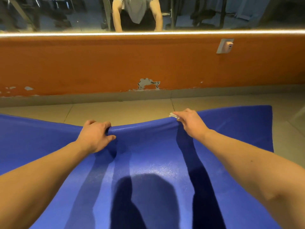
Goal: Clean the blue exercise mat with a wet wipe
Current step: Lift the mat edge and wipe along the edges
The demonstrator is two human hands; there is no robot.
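Blue mat [148, 162] | left hand [96, 135] grips edge | right hand [189, 123] pinches edge, wipe [173, 115]

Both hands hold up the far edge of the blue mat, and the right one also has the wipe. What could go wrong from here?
1. The wet wipe is only pinched by the right hand against the edge of the mat; it may slip onto the floor and get dirty.
2. The left hand grips the same raised edge, so the mat may crease there.
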